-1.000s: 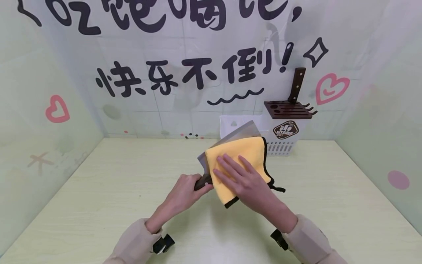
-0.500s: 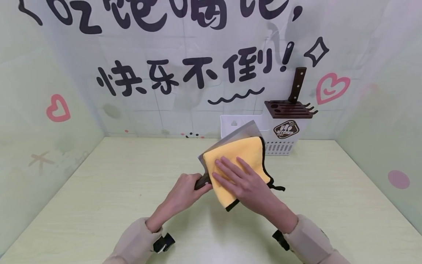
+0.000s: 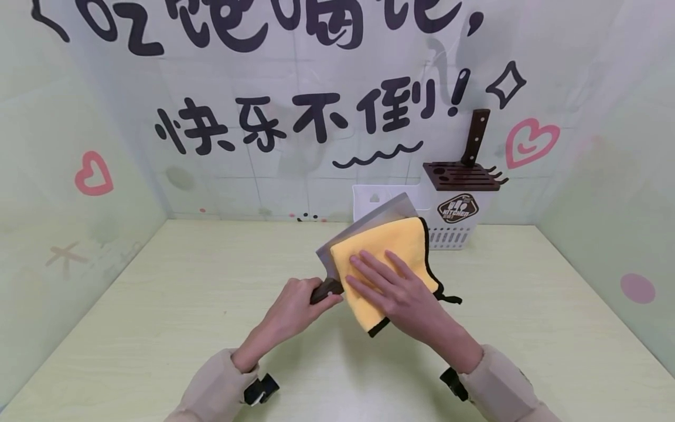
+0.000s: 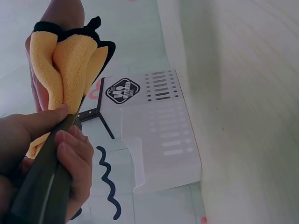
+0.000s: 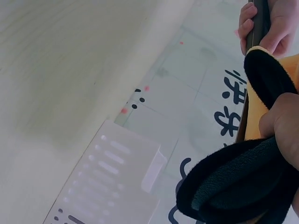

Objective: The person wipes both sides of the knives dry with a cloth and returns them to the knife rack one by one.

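A cleaver (image 3: 371, 220) is held in the air, tilted, its broad grey blade slanting up to the right. My left hand (image 3: 295, 308) grips its dark handle, which also runs through the curled fingers in the left wrist view. A yellow cloth (image 3: 392, 234) with black edging and a small loop covers much of the blade. On top of it lie the spread fingers of my right hand (image 3: 403, 299). In the right wrist view its thumb (image 5: 282, 121) is on the cloth's other side, so cloth and blade are pinched between. The blade's lower part is hidden.
At the back right stands a white knife holder (image 3: 456, 220) with a slotted dark brown top. One dark-handled knife (image 3: 477, 138) sticks up from it. The pale wood table (image 3: 184, 305) is enclosed by printed wall panels at the back and both sides.
My right hand and the cloth slid slightly left, then back to the right along the blade. The left hand and the cleaver stay nearly still.
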{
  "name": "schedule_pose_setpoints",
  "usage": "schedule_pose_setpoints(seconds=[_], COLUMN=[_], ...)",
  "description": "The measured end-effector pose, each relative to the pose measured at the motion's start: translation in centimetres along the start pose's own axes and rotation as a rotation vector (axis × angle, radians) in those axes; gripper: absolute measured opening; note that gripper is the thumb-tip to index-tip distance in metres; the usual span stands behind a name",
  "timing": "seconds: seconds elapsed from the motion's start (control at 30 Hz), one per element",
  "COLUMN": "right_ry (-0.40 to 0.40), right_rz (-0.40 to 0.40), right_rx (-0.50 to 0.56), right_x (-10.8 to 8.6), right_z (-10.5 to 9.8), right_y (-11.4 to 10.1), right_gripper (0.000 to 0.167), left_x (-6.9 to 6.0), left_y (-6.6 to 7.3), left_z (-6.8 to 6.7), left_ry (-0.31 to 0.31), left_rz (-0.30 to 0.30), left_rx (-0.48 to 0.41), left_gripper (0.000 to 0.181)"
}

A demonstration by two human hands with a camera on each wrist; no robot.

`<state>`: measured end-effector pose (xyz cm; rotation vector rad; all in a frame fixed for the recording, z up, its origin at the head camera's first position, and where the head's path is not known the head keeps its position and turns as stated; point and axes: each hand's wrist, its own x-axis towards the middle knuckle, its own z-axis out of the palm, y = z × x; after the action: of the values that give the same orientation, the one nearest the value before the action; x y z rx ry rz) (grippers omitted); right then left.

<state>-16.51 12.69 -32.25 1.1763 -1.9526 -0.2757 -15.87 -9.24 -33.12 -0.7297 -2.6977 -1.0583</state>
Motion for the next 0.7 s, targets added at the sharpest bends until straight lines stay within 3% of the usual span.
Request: schedule_pose_setpoints(seconds=[0.7], right_ry=[-0.059], right_rz=[0.122], right_rx=[0.017], right_x=[-1.4], right_z=[-0.3], right_y=[1.9], right_gripper=[0.050], left_x=[0.0], left_y=[-0.1], left_z=[-0.5], left_ry=[0.013], left_rz=[-0.014], left_rx=[0.020], left_gripper=[0.036])
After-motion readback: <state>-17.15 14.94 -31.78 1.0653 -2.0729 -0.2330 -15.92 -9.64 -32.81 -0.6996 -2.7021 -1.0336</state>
